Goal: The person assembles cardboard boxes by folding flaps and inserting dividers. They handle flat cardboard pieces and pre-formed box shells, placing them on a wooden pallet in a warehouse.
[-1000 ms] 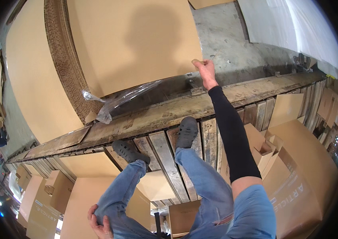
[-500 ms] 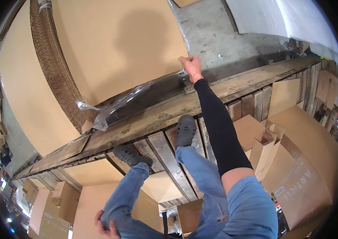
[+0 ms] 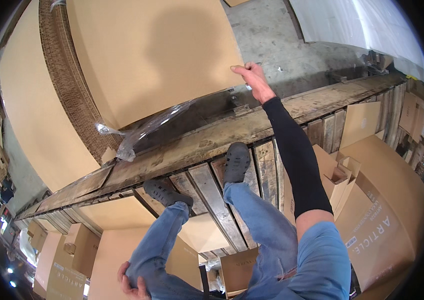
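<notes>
While the right hand point(image 3: 256, 82) is at the near right corner of a large cardboard sheet point(image 3: 122, 60), thumb over its edge, I cannot tell whether the fingers pinch it. The left hand point(image 3: 129, 286) rests on the left knee point(image 3: 148, 262), fingers parted. Clear plastic film point(image 3: 152, 128) trails along the sheet's near edge.

We wear a short-sleeved light-blue top point(image 3: 324, 257), a snug black arm sleeve point(image 3: 297, 155) on our right side, faded blue jeans point(image 3: 254, 210) with a frayed, reddish-edged tear point(image 3: 287, 273) on the right leg, and dark grey clogs point(image 3: 237, 162) pierced with holes.
</notes>
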Motion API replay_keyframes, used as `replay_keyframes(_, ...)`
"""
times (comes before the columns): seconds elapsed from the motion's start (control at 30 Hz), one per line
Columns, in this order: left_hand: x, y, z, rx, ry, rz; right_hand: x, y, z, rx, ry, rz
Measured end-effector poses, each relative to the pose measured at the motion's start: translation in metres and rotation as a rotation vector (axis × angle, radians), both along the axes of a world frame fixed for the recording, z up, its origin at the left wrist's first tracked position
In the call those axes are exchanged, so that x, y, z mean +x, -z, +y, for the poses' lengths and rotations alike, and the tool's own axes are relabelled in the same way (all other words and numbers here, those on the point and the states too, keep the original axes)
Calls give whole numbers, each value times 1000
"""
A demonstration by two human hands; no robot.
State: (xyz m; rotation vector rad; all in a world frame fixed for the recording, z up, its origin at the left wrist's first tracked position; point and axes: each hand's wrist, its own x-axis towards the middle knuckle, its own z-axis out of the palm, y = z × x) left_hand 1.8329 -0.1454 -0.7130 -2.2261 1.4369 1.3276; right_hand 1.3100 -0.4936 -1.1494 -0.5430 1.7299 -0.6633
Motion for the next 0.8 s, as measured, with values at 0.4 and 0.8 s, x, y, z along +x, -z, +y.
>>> replay_keyframes(0.4,-45,-4,-45,-300,-2,-3,62,-328,-1,-437,-120,146)
replay_keyframes(0.8,17,-66,-114,-547,-673,456,-47,-808,240,-246,284,-244)
